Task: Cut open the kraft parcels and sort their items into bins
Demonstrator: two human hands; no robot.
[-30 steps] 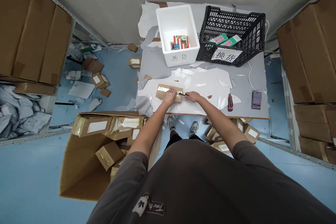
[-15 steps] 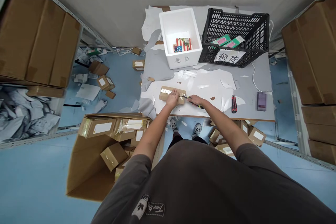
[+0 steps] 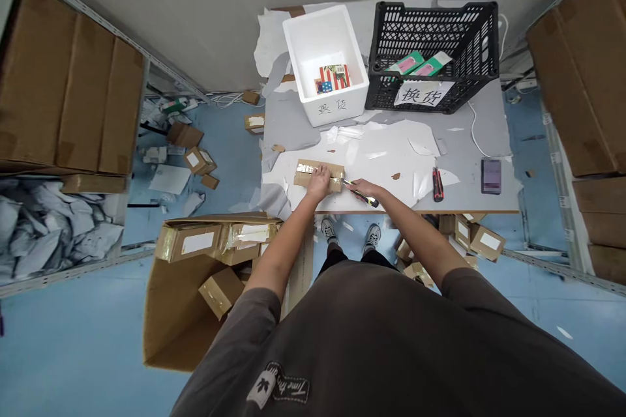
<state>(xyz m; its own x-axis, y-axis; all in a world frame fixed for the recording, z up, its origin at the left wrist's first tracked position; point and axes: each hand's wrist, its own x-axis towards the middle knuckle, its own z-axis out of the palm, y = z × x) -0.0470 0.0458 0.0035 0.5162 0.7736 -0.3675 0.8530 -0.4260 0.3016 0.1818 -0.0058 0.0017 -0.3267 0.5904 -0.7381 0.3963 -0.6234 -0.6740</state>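
Observation:
A small brown cardboard box [image 3: 304,178] with shiny tape lies near the front edge of the table. Across its top, my left hand [image 3: 319,184] holds it down, fingers curved over the cardboard. My right hand [image 3: 362,191] is closed around a utility knife [image 3: 372,201] with a black and yellow handle. The knife's tip points left at the box's right end; whether it touches is too small to tell. Part of the box top is hidden under my left hand. Further right on the table lies a red and black utility knife [image 3: 437,185].
Behind the box stand a white foam bin [image 3: 337,111] and a black plastic crate [image 3: 482,88], both with items inside. A phone [image 3: 491,177] lies at the table's right. A large open carton [image 3: 169,319] of small boxes stands at my left; paper scraps litter the table [image 3: 293,117].
The knife in my right hand has drawn back slightly to the right, from over the box to its right end. My left hand stays on the box. The whole view has shifted slightly.

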